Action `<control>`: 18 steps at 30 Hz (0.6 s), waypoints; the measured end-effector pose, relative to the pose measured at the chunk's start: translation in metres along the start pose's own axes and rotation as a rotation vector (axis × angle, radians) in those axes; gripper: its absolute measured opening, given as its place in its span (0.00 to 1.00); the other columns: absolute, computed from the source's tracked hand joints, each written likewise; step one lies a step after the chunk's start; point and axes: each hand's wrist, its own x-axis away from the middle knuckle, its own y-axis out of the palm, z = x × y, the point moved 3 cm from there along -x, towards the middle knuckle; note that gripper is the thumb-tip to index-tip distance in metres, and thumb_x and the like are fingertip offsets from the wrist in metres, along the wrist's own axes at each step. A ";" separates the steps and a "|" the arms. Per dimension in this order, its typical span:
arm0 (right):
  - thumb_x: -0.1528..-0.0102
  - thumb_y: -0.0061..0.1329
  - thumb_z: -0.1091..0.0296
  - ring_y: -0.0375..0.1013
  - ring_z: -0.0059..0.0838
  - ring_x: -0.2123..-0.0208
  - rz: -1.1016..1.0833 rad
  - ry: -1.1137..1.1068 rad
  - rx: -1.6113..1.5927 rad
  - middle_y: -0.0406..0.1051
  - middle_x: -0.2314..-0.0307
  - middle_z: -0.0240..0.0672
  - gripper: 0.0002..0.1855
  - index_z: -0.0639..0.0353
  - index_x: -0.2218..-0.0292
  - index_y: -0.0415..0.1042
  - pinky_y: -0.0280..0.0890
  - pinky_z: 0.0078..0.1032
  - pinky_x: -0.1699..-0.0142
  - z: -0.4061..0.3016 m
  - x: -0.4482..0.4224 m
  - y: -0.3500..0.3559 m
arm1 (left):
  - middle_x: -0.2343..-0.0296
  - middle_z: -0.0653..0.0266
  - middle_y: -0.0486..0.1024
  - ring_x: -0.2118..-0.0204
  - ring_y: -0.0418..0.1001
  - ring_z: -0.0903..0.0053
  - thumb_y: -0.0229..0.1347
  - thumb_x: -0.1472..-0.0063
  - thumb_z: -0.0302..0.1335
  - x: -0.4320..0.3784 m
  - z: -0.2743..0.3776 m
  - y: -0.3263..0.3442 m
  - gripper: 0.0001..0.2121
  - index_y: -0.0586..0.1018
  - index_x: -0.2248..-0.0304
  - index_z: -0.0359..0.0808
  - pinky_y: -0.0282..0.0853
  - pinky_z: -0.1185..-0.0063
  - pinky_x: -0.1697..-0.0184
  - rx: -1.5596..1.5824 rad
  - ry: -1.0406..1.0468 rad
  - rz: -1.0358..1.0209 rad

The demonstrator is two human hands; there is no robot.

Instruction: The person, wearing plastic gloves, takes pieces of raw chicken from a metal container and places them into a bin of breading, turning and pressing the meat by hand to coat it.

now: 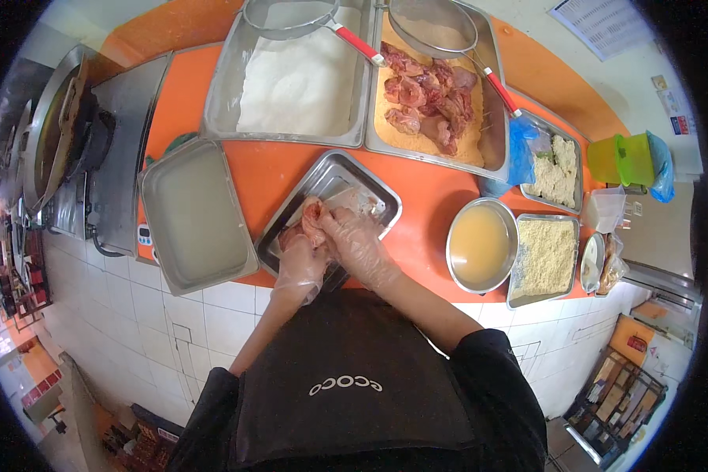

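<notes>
Both my hands wear clear plastic gloves and hold a piece of raw meat (pixel 313 219) over a small metal tray (pixel 391 203). My left hand (pixel 302 266) grips its lower part, while my right hand (pixel 357 239) pinches the upper right side. Under my hands the bottom of the tray is partly hidden. Behind it, a deep steel pan (pixel 495 154) holds several pieces of raw meat (pixel 430 94) lying on an orange-tinted powder. Beside that, another deep pan (pixel 209 112) contains white powder (pixel 301 82).
A pan of cloudy liquid (pixel 194 215) stands left, near the griddle-like metal top (pixel 124 141) and a large wok (pixel 41 135). Two red-handled sieves (pixel 357 44) (pixel 498 88) rest on the deep pans. To the right are a bowl of yellowish liquid (pixel 479 245), a tray of crumbs (pixel 544 256) and green containers (pixel 619 159).
</notes>
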 end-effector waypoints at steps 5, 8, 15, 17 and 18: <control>0.39 0.51 0.72 0.75 0.53 0.57 0.010 0.180 -0.312 0.74 0.61 0.49 0.09 0.63 0.57 0.73 0.68 0.40 0.49 0.029 0.005 0.012 | 0.68 0.42 0.81 0.64 0.81 0.55 0.58 0.35 0.37 0.006 0.031 -0.020 0.18 0.80 0.60 0.25 0.74 0.62 0.58 0.094 0.053 0.043; 0.37 0.51 0.74 0.76 0.50 0.57 0.083 0.233 -0.458 0.74 0.60 0.49 0.09 0.64 0.56 0.73 0.68 0.36 0.48 0.027 -0.002 -0.022 | 0.67 0.53 0.83 0.66 0.82 0.74 0.61 0.35 0.36 0.009 0.058 -0.047 0.18 0.81 0.55 0.27 0.75 0.72 0.61 0.324 -0.020 -0.148; 0.42 0.57 0.77 0.76 0.45 0.59 0.399 0.018 -0.792 0.75 0.62 0.45 0.11 0.63 0.57 0.74 0.71 0.37 0.52 -0.039 0.009 -0.148 | 0.75 0.70 0.76 0.73 0.71 0.84 0.61 0.36 0.28 0.015 0.047 -0.052 0.10 0.79 0.60 0.30 0.69 0.80 0.68 0.563 0.061 -0.172; 0.42 0.57 0.77 0.76 0.43 0.60 0.423 -0.087 -0.731 0.74 0.63 0.44 0.10 0.63 0.58 0.74 0.70 0.36 0.53 -0.065 0.014 -0.180 | 0.74 0.70 0.76 0.73 0.71 0.84 0.61 0.35 0.27 0.015 0.043 -0.045 0.10 0.79 0.59 0.30 0.70 0.80 0.68 0.605 0.011 -0.165; 0.42 0.57 0.77 0.76 0.43 0.60 0.428 -0.118 -0.685 0.74 0.63 0.44 0.10 0.63 0.58 0.74 0.70 0.36 0.54 -0.080 0.016 -0.198 | 0.73 0.69 0.77 0.73 0.72 0.84 0.61 0.35 0.27 0.012 0.045 -0.041 0.10 0.79 0.59 0.29 0.70 0.80 0.67 0.614 0.075 -0.156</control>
